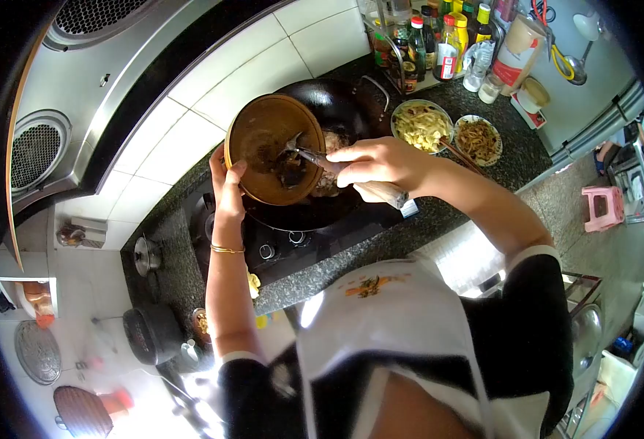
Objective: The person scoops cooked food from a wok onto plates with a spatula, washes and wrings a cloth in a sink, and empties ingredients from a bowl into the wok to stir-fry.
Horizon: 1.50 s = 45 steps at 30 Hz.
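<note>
My left hand [228, 183] grips the rim of a brown bowl [263, 121], which is tilted above a dark wok [329, 99] on the stove. Inside the bowl lies some dark food, part of it at the tip of a metal utensil [309, 154]. My right hand [380, 164] is closed around the utensil's handle, whose pale wooden end sticks out below the palm. Browned food [329, 183] shows in the wok, partly hidden by the bowl and my right hand.
Right of the wok stand a plate of pale yellow pieces [422, 126] and a plate of shredded food [477, 140], with chopsticks [462, 157] beside them. Sauce bottles [446, 50] line the back corner. A black pot [152, 334] sits at the left. A pink stool [603, 208] is on the floor.
</note>
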{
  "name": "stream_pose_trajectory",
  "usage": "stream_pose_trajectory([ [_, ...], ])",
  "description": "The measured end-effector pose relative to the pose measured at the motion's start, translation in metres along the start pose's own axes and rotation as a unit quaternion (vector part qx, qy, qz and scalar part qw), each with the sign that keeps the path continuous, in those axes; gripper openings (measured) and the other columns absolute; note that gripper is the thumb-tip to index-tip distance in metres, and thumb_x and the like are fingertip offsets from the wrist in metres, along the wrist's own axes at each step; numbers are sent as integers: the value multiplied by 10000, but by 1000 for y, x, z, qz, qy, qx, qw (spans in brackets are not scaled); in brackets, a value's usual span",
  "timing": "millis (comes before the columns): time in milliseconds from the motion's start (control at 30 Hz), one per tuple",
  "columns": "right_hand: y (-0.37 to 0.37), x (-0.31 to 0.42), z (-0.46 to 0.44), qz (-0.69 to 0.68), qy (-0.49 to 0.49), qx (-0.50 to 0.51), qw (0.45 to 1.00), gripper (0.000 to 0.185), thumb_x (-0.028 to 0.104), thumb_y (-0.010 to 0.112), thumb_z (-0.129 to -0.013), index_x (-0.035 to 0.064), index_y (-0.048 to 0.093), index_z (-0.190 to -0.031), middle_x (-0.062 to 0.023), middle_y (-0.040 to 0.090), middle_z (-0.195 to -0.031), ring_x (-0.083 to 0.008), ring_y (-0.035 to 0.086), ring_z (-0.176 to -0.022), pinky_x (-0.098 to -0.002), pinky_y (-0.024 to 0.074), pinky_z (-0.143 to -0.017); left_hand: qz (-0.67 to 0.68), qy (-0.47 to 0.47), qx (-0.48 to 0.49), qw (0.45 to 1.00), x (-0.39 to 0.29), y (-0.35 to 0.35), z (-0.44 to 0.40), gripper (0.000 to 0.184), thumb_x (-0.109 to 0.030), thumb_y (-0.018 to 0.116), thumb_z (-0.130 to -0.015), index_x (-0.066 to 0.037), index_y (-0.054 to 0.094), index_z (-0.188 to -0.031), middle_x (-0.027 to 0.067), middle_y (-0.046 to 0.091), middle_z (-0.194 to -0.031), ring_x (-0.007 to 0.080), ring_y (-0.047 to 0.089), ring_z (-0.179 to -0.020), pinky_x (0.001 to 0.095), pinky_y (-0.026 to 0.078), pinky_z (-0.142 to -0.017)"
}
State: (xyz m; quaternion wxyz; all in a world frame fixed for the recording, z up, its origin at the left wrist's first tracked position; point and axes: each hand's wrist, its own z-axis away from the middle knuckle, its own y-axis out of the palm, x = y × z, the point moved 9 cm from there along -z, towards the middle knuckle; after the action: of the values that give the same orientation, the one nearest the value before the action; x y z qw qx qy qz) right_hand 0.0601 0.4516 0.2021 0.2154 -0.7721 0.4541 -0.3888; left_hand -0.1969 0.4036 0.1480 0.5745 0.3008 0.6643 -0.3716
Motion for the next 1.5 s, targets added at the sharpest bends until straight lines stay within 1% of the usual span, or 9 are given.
stream_pose_trajectory([
  [333, -4, 2, 26, -44, -17, 49, 998, 174, 35, 627, -704, 42, 616, -878, -173, 602, -1065, -198, 637, -712, -287, 521, -624, 2, 10, -34, 999, 13, 3, -17, 554, -212, 538, -791, -20, 312, -1259, 187, 442, -1178, 267, 450, -1084, 373, 363, -936],
  [467, -9, 0, 39, -159, 200, 123, 959, 257, 67, 624, -774, -1, 607, -1021, -115, 573, -876, -133, 591, -590, -265, 488, -539, -47, 29, -35, 998, 14, 7, -20, 570, -238, 567, -783, -19, 323, -1249, 175, 481, -1105, 249, 481, -1019, 348, 393, -893],
  [633, -19, 17, 31, 56, -42, -15, 997, 273, 93, 681, -654, 48, 622, -917, -150, 579, -1046, -214, 612, -691, -291, 510, -548, -140, 55, -47, 987, 9, 10, -27, 597, -273, 607, -760, -16, 353, -1236, 178, 534, -1052, 241, 530, -940, 333, 426, -836],
  [933, 33, 17, 38, 92, 15, 10, 996, 230, 173, 634, -741, 71, 606, -946, -173, 576, -1076, -275, 619, -819, -334, 539, -661, -312, 44, -93, 944, -10, 15, -23, 705, -403, 608, -701, -16, 366, -1237, 258, 501, -1157, 370, 519, -1033, 401, 391, -898],
  [1000, 25, 18, 53, -12, 128, 32, 991, 270, 198, 628, -767, 68, 600, -1002, -163, 585, -1061, -277, 624, -819, -338, 538, -678, -316, 37, -96, 943, -10, 15, -20, 705, -403, 608, -702, -15, 364, -1238, 258, 499, -1158, 369, 519, -1034, 402, 392, -896],
  [1267, 6, 26, 42, 77, 18, -49, 996, 347, 83, 712, -599, 51, 608, -929, -209, 528, -1143, -303, 602, -865, -342, 540, -665, -335, 26, -106, 936, -20, 19, -14, 708, -404, 617, -712, -19, 357, -1246, 276, 492, -1157, 369, 520, -1037, 410, 398, -894],
  [1400, 11, 35, 48, 58, 10, -31, 998, 313, 91, 693, -639, 56, 615, -940, -198, 540, -1123, -279, 608, -854, -335, 535, -674, -323, 17, -106, 940, -33, 18, -10, 719, -397, 616, -710, -13, 344, -1254, 280, 522, -1099, 371, 539, -996, 403, 411, -874],
  [1433, 14, 23, 60, -61, 189, 41, 979, 297, 93, 687, -661, 65, 623, -950, -193, 552, -1103, -267, 613, -823, -326, 536, -681, -302, -13, -105, 948, -29, 16, -9, 723, -394, 615, -711, -8, 339, -1256, 279, 534, -1076, 371, 544, -985, 400, 415, -867],
  [1500, -3, 47, 74, 22, 97, 12, 995, 286, 93, 688, -674, 64, 629, -952, -197, 554, -1102, -239, 622, -755, -308, 541, -645, -194, 15, -101, 976, -17, 5, -14, 684, -347, 604, -745, 8, 324, -1258, 236, 555, -1010, 289, 549, -925, 351, 424, -835],
])
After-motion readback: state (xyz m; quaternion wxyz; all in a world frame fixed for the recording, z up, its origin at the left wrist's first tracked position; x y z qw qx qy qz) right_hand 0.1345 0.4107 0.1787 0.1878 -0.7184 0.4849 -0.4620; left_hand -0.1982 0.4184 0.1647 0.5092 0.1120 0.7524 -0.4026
